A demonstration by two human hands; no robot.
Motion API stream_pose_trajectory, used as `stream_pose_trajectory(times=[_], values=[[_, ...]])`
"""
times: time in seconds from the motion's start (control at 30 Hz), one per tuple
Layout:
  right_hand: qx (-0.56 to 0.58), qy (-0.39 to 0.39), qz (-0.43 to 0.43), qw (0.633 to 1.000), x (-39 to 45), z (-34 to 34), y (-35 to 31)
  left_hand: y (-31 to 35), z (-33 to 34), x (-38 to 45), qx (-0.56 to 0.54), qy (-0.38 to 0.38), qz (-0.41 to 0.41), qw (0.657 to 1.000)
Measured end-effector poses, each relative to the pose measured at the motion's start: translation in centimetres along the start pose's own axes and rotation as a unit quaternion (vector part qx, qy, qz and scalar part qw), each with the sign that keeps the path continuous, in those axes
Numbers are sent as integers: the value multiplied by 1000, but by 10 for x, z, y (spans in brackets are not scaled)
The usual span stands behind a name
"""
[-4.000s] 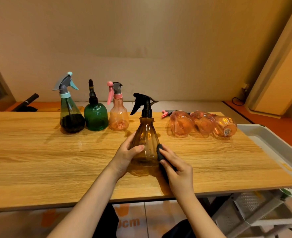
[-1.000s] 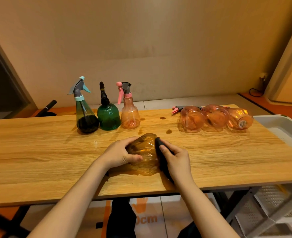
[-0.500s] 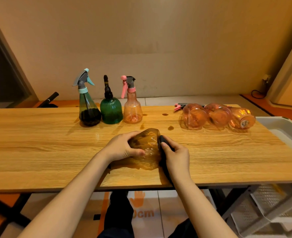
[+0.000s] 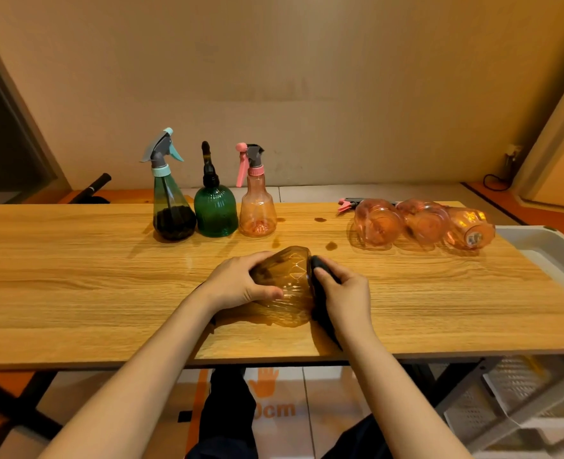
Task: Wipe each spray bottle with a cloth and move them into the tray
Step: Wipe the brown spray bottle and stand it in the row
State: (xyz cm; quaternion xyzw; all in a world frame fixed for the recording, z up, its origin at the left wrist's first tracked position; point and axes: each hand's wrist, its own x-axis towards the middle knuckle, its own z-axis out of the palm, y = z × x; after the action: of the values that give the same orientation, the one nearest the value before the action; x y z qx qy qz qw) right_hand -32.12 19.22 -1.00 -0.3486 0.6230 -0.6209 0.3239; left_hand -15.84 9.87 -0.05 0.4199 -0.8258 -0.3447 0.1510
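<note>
Two hands meet at the centre of the frame on one brown bottle (image 4: 282, 283). My left hand (image 4: 237, 284) wraps its fingers and thumb around the bottle, which lies tipped on its side with its base turned toward the right. My right hand (image 4: 343, 294) pinches a dark cloth (image 4: 318, 286) and presses it against that base; the spray head is hidden behind my left hand, I think. Both rest low on the wooden table (image 4: 75, 293).

Just beyond, a few small wet spots (image 4: 330, 245) dot the wood. Up and left of my hands stand three upright bottles side by side: a dark teal bottle (image 4: 171, 207), a green bottle (image 4: 215, 207) and a pink bottle (image 4: 256, 210). In the upper right, three orange bottles (image 4: 420, 223) lie on their sides, touching one another in a row. At the right edge of the frame sits the white tray (image 4: 545, 245), just past the table's end.
</note>
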Motion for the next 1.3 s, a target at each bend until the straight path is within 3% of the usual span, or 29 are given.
stream_pose_trajectory(times=[0.3, 0.5, 0.6, 0.83, 1.0, 1.13, 1.23, 1.3], values=[[-11, -36, -103, 994, -34, -6, -7, -1, 0, 1, 2, 2, -2, 1000], [10, -19, 19, 1000, -11, -9, 10, 0, 0, -3, 8, -1, 4, 1000], [4, -6, 15, 1000, 7, 0, 0, 1, 0, -4, 10, 0, 3, 1000], [-21, -30, -92, 995, -24, -6, -7, 3, -1, -3, 8, -4, -1, 1000], [-24, -58, -32, 997, -30, -23, 6, 5, -3, -4, 0, -19, -6, 1000], [-13, -15, -15, 1000, -7, -29, -11, 12, -13, -5, 36, -54, 0, 998], [-43, -24, -38, 998, 9, -25, -27, 19, -22, -12, 125, 9, 20, 992], [-51, -43, -42, 997, 20, -22, -36, 25, -21, -24, 125, 103, 15, 987]])
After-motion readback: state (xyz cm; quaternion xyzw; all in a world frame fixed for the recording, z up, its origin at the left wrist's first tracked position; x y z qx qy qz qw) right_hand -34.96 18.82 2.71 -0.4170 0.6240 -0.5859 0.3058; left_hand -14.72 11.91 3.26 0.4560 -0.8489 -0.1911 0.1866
